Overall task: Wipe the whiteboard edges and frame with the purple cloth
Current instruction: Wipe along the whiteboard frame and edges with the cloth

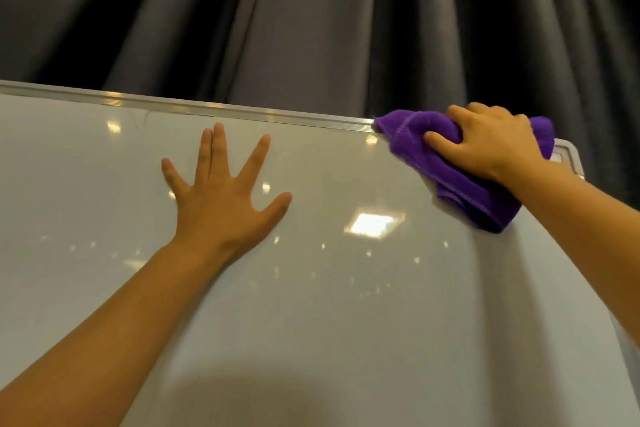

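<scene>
Right hand is clutching the cloth on the frame.
Unwiped rail is running long to its left; left hand, splayed and empty, is bracing the board below it.

No legible text, label, brand, number or sign appears on the whiteboard, its frame, the purple cloth or the curtain; the board's bright patches are only light reflections.

Dark grey curtain hangs in deep vertical folds across the background. Ceiling light reflections glare, brightest a square patch.
</scene>
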`<state>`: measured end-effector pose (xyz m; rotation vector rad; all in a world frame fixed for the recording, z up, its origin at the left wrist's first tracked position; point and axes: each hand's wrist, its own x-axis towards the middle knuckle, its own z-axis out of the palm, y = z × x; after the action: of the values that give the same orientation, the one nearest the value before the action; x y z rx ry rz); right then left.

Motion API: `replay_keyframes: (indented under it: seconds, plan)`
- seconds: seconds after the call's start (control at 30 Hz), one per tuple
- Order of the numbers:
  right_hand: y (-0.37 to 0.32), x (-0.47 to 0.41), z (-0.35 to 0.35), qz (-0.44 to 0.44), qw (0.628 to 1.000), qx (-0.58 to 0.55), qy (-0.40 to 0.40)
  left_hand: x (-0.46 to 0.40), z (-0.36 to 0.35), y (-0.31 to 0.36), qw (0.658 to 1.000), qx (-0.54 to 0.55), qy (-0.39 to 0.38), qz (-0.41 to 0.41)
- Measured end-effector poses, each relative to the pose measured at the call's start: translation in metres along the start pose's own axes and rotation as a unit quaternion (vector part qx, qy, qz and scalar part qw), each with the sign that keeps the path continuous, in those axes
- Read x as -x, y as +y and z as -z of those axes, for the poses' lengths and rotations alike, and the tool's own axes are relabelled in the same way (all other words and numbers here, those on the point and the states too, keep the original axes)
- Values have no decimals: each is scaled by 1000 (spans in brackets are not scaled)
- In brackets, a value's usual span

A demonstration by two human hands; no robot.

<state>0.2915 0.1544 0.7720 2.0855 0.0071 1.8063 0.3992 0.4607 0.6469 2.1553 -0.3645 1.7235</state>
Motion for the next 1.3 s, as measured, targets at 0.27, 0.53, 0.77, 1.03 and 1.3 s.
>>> replay_keyframes:
  seconds: [0.27, 0.53, 0.77, 1.03, 1.3]
  plan:
    - [-34, -17, 0, 81, 997, -21, -1, 9, -1, 33, 997, 9, -13, 79]
    - [58, 15, 7, 41, 999, 21, -18, 21, -17, 87, 995, 26, -6, 100]
    - [66, 30, 2, -71, 997, 21, 20, 34, -29, 122, 997, 27, -2, 70]
    - [69, 65, -7, -256, 963, -71, 49, 63, -40, 159, 999, 30, -14, 12]
    - [53, 137, -8, -293, 948, -125, 23, 97, -37, 173, 999, 35, -31, -22]
